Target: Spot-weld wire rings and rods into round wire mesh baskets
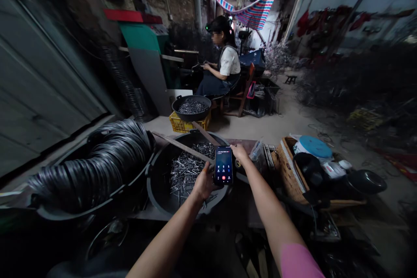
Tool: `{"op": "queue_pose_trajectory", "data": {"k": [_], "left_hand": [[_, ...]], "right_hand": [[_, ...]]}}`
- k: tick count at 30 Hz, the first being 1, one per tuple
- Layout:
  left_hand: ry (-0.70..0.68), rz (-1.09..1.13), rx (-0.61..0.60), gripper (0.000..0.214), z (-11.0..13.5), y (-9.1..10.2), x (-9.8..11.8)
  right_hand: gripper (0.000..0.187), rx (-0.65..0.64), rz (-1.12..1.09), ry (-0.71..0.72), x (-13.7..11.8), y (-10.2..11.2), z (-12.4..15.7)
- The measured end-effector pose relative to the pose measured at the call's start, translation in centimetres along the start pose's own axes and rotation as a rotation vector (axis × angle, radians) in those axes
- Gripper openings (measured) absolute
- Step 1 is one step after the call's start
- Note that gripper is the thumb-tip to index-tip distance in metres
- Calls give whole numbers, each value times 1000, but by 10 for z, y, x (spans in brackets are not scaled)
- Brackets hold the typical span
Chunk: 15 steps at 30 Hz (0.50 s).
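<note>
My left hand (204,182) grips a smartphone (223,165) from its lower left side; the lit screen shows a call display with a red button. At the phone's upper right edge is my right hand (240,153), its fingers bent in and appearing to hold that edge. Some of those fingers are hidden. Beneath the phone sits a wide dark basin (156,189) with many short metal pins (185,171) in it. A wooden stick (182,147) lies across the basin and passes behind the phone; a second wooden strip (205,134) slants over the far rim.
Coiled metal wire (97,165) fills a tub on the left. A wicker basket (288,173) with a bottle (337,168) stands right. Ahead, a pan of pins (192,106) rests on a yellow crate (182,125). A seated person (228,63) works by a green machine (143,39).
</note>
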State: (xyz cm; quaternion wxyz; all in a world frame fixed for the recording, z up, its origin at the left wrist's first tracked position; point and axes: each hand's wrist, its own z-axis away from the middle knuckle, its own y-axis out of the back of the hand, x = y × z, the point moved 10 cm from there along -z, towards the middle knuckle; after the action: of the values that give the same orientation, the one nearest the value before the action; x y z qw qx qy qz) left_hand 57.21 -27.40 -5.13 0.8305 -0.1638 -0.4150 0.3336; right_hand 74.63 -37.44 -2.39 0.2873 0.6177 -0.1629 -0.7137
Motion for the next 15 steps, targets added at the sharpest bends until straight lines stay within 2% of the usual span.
{"op": "queue_pose_trajectory", "data": {"k": [6, 15], "left_hand": [[-35, 4, 32, 43, 3, -2, 4], [-42, 31, 28, 43, -2, -7, 3]], "right_hand": [[24, 14, 268, 57, -15, 4, 1], [31, 0, 479, 123, -35, -4, 6]]}}
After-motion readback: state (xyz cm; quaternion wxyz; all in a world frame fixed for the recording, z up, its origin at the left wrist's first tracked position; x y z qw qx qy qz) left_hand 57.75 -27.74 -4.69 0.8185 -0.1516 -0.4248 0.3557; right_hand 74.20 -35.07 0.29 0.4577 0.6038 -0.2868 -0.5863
